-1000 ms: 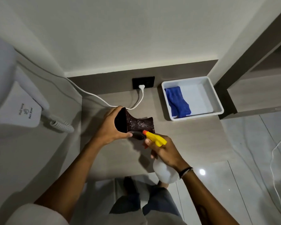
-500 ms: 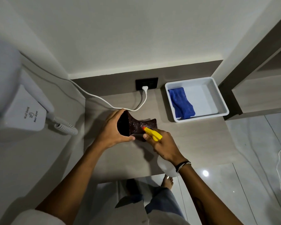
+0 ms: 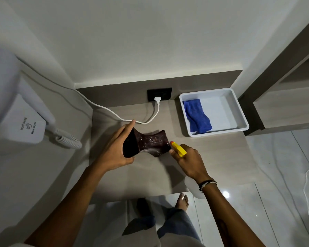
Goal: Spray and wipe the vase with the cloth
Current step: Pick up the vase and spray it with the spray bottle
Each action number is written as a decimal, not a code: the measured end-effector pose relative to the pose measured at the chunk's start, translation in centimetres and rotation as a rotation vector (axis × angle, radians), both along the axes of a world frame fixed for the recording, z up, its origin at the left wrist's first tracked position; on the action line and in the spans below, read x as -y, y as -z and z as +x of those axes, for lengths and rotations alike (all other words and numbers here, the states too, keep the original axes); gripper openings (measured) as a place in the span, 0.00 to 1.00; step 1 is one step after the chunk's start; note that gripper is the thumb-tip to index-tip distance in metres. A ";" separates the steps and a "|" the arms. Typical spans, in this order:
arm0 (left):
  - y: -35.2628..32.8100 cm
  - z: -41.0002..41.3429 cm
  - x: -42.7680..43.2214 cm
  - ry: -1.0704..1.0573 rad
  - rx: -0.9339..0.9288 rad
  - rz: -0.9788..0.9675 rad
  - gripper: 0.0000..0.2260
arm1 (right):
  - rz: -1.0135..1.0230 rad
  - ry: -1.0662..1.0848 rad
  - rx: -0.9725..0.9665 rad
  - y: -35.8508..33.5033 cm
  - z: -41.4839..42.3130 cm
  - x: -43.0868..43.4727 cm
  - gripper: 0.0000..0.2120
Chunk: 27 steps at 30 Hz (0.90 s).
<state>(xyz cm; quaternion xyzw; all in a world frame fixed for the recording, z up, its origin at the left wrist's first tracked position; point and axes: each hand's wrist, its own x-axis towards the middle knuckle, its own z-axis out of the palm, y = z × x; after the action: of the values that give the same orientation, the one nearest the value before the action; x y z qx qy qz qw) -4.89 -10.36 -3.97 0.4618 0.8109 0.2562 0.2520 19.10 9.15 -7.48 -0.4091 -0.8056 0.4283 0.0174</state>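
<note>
A dark brown vase [image 3: 150,142] with a flared mouth and pinched waist lies tipped on its side above the counter. My left hand [image 3: 117,151] grips it at the mouth end. Speckles of droplets show on its upper side. My right hand [image 3: 189,160] holds a spray bottle; its yellow head and orange nozzle [image 3: 177,148] point at the vase's base from the right, almost touching. The white bottle body [image 3: 193,188] hangs below my wrist. A blue cloth [image 3: 196,115] lies crumpled in the left part of a white tray [image 3: 241,113].
The tray stands at the counter's back right corner against a wall. A white cable [image 3: 114,114] runs from a black wall socket [image 3: 159,94] across the counter to a wall hair dryer [image 3: 23,125] on the left. The counter's front edge [image 3: 141,198] is near my feet.
The spray nozzle has shifted from the vase's middle to its base end on the right. My left hand has turned the vase slightly; more droplets show on it.
</note>
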 end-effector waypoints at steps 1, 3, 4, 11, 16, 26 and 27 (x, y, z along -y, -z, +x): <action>0.0 0.1 0.2 -0.002 -0.013 0.018 0.62 | -0.006 -0.001 -0.015 -0.1 0.3 -0.1 0.17; 0.0 0.6 0.5 -0.031 -0.045 0.052 0.57 | -0.036 -0.010 -0.041 -0.3 0.8 -0.2 0.17; 0.1 1.0 0.5 -0.065 -0.058 0.071 0.53 | -0.052 -0.014 -0.053 -0.4 1.0 -0.2 0.17; -0.7 2.5 -0.7 -0.481 0.173 0.142 0.25 | -0.108 -0.054 -0.140 -1.4 1.7 -0.3 0.13; -0.9 3.2 -1.2 -0.524 0.299 0.144 0.21 | -0.241 -0.188 -0.226 -3.0 0.8 0.0 0.13; -0.5 2.8 -0.2 -0.368 0.217 0.077 0.56 | -0.095 -0.229 -0.091 -2.9 -1.8 -1.1 0.19; -0.3 2.7 -0.2 -0.384 0.209 0.070 0.55 | -0.067 -0.210 -0.054 -2.4 -1.4 -1.5 0.18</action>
<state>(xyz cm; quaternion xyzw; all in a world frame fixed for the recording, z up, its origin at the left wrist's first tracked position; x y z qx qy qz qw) -2.16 -10.18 -3.68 0.2785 0.8439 0.3741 0.2652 17.74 10.66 -5.10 -0.3111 -0.8284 0.4653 -0.0195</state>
